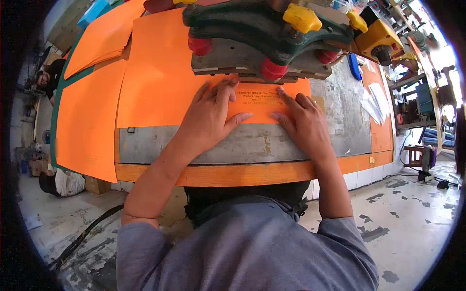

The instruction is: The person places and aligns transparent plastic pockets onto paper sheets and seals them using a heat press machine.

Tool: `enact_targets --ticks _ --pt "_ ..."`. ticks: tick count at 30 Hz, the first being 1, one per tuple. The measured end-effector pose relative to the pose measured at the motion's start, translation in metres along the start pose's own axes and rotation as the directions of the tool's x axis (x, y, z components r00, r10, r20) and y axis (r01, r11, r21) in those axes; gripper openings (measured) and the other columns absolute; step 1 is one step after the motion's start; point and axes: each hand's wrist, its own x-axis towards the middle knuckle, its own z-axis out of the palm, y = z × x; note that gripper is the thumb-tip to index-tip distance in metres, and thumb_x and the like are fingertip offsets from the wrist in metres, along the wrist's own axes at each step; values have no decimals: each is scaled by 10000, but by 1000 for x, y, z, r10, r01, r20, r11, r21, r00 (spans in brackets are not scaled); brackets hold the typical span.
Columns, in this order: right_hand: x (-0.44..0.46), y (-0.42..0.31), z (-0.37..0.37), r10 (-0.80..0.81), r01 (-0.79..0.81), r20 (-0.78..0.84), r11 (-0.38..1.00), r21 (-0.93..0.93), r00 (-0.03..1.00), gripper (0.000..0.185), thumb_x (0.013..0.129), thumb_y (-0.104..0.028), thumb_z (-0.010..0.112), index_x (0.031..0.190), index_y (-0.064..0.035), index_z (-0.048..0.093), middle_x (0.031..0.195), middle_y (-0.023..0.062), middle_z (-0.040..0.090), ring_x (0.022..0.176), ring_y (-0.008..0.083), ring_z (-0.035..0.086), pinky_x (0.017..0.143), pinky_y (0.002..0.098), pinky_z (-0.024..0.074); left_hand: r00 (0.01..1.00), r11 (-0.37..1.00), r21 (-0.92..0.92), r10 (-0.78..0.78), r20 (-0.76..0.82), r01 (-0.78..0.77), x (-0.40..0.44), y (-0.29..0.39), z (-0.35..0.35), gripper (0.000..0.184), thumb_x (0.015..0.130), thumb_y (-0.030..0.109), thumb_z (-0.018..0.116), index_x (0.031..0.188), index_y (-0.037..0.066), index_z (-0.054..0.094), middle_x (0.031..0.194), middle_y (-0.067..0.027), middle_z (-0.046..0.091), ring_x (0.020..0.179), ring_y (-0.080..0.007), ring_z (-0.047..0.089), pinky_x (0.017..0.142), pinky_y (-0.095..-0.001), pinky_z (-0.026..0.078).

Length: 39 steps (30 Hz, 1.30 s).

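A large orange sheet (160, 82) lies flat on the grey metal bed, its right part under the green press arm (242, 26). Lines of small dark and gold lettering (255, 98) show on the sheet between my hands. My left hand (208, 110) rests on the sheet left of the lettering, thumb stretched out and fingers reaching to the press plate's front edge. On the lettering's right side, my right hand (305, 116) touches the sheet with index finger and thumb spread. Both hands are open. The press plate (228, 56) hides part of the sheet.
More orange sheets (90, 121) lie in piles at the left. The press has yellow knobs (302, 17), red feet (274, 69) and a yellow control box (381, 41). White papers (376, 103) lie at the right. A wooden edge (242, 174) borders the metal bed (213, 145).
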Motion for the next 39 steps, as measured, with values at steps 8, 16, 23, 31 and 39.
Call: enact_targets --ticks 8,16,23,31,39 --pt "1 0 0 -3 3 3 1000 -29 1000 644 955 -461 759 1486 -109 662 1018 162 646 953 383 667 855 474 557 1000 1000 17 -17 12 17 1 1 1 704 963 403 804 1459 5 502 1193 -148 651 1172 -365 652 1198 -544 429" --pt "0 1 -2 8 -8 -2 1000 8 1000 645 958 -440 769 1487 -91 651 1024 171 652 965 386 670 858 487 556 996 998 13 -67 61 66 1 3 0 767 980 432 776 1536 5 465 1196 -138 660 1206 -356 649 1221 -569 406" --pt "-1 1 -3 53 -51 -12 991 120 999 597 974 -400 765 1464 -80 643 1033 190 653 987 404 658 878 500 545 1000 999 41 -23 13 23 -1 0 4 755 987 444 762 1531 7 472 1186 -135 656 1215 -352 645 1228 -576 397" --pt "0 0 -4 13 -14 21 998 55 1000 582 974 -388 762 1462 -91 652 1000 180 628 974 398 649 874 495 543 996 998 18 -63 65 62 0 2 1 775 977 427 776 1549 16 453 1172 -136 641 1172 -354 645 1224 -571 404" --pt "0 -2 -6 23 -24 22 999 41 999 590 974 -405 758 1467 -96 660 1004 165 629 962 384 655 861 487 550 999 998 60 -29 28 27 1 2 1 732 983 401 778 1495 -27 475 1184 -117 682 1399 -327 597 1237 -539 397"
